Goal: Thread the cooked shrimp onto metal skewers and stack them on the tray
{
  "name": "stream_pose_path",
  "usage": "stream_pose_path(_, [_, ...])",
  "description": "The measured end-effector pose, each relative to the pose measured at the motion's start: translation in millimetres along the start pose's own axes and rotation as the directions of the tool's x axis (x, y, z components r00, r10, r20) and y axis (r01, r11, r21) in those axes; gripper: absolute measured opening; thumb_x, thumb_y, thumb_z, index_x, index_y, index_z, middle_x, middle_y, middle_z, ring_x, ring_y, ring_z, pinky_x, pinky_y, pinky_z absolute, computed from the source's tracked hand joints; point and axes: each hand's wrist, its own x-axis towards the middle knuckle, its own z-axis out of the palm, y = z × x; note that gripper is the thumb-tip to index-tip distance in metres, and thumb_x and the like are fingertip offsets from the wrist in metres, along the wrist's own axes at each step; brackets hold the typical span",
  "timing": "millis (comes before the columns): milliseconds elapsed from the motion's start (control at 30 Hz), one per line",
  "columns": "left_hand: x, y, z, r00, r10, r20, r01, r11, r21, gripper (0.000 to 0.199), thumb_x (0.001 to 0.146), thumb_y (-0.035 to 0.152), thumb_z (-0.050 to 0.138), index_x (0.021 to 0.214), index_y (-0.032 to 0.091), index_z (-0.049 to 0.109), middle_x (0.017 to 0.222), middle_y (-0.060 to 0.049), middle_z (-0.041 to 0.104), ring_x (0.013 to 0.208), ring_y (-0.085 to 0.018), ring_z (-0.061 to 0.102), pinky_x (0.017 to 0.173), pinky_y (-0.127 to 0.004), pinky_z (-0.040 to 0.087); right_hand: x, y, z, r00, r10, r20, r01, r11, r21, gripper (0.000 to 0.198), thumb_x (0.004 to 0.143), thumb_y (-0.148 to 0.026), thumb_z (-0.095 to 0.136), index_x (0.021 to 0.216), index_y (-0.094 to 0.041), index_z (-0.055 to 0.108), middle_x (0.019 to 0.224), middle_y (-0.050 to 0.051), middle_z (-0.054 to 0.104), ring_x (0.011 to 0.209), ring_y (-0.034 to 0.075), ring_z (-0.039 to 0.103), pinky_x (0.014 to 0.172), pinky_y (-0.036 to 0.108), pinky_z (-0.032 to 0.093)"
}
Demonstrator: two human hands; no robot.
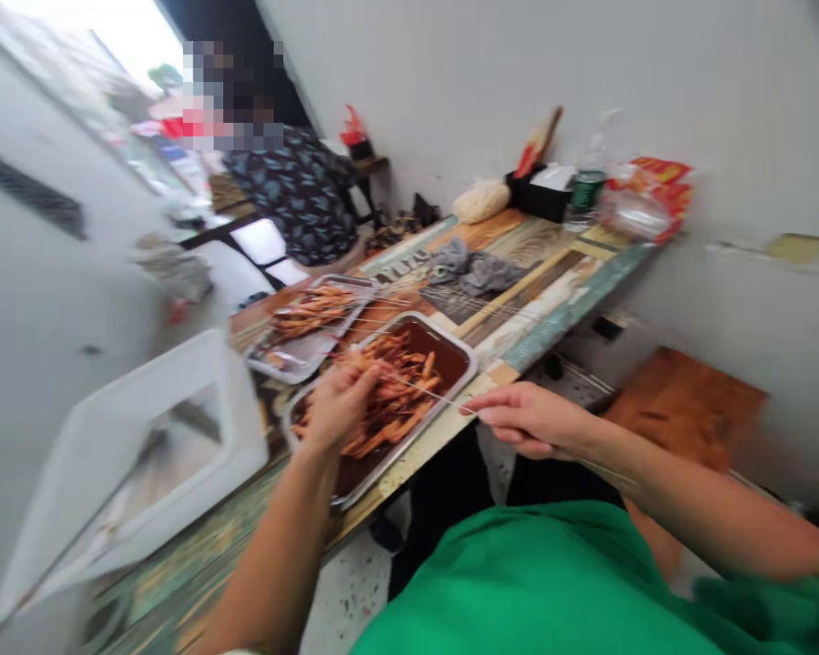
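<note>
My left hand [345, 400] is closed around a reddish-brown food piece above the near metal tray [473, 359]. In that tray lies a heap of long, thin orange-brown food pieces [416, 400] that look like chicken feet, with dark liquid around them. My right hand [529, 420], just off the tray's right side, pinches a thin skewer [437, 395]. The skewer runs left to the piece in my left hand; its tip is hidden there. Behind stands a second tray [307, 357] holding skewered pieces [318, 309], their sticks pointing right.
A white plastic bin [246, 409] stands at the left. Grey cloths [488, 273] lie farther back on the wooden table [560, 309], near a bottle [588, 186], a black box [546, 198] and a red bag [655, 186]. A person [290, 200] sits beyond; a wooden stool [689, 409] is at right.
</note>
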Motion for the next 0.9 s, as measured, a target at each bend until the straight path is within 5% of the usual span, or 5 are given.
stream_pose_path(167, [4,-3,-3,0.990,0.039,0.133,-0.022,0.991,-0.130,0.036,0.067,0.043,0.070,0.083,0.011,0.064,0.069,-0.003,0.066,0.052,-0.009,0.059,0.052,-0.020,0.048,3,14,5,0.868,-0.481,-0.122,0.216,0.589,-0.779,0.034,0.085,-0.026,0.049,0.111,-0.014,0.067,0.062,0.002,0.068,0.058,0.013,0.064,0.052,0.022,0.049])
stream_pose_path(367, [4,-4,-5,0.973,0.102,0.209,-0.066,0.983,-0.169,0.036,0.073,0.043,0.066,0.086,0.010,0.065,0.076,-0.007,0.068,0.056,-0.010,0.061,0.055,-0.020,0.049,2,32,0,0.740,-0.668,0.084,0.246,0.153,-0.957,0.040,0.086,-0.019,0.044,0.122,-0.021,0.060,0.101,0.007,0.072,0.086,0.021,0.068,0.080,0.034,0.052])
stream_pose_path(500, [3,-5,-5,0.970,0.111,0.214,-0.078,0.985,-0.155,0.037,0.073,0.044,0.065,0.087,0.010,0.066,0.078,-0.007,0.068,0.059,-0.011,0.062,0.056,-0.021,0.050,1,27,11,0.773,-0.625,-0.109,0.225,0.431,-0.874,0.033,0.084,-0.026,0.049,0.111,-0.021,0.068,0.086,0.005,0.074,0.079,0.020,0.068,0.068,0.029,0.053])
stream_pose_path(667, [3,-5,-6,0.968,0.121,0.218,-0.093,0.986,-0.135,0.038,0.074,0.045,0.064,0.088,0.010,0.066,0.078,-0.008,0.069,0.059,-0.011,0.062,0.056,-0.021,0.050,3,23,20,0.955,-0.139,-0.262,0.084,0.974,-0.212,0.044,0.080,-0.041,0.056,0.116,-0.016,0.063,0.042,-0.011,0.032,0.028,0.003,0.025,0.028,0.014,0.020])
stream_pose_path(900, [3,-5,-4,0.968,0.101,0.229,-0.056,0.979,-0.195,0.038,0.072,0.044,0.066,0.086,0.009,0.066,0.078,-0.008,0.069,0.060,-0.012,0.063,0.055,-0.021,0.050,10,33,10,0.991,-0.017,-0.136,0.026,0.997,0.067,0.040,0.080,-0.037,0.056,0.115,-0.019,0.061,0.047,-0.013,0.026,0.028,0.001,0.010,0.026,0.014,0.014])
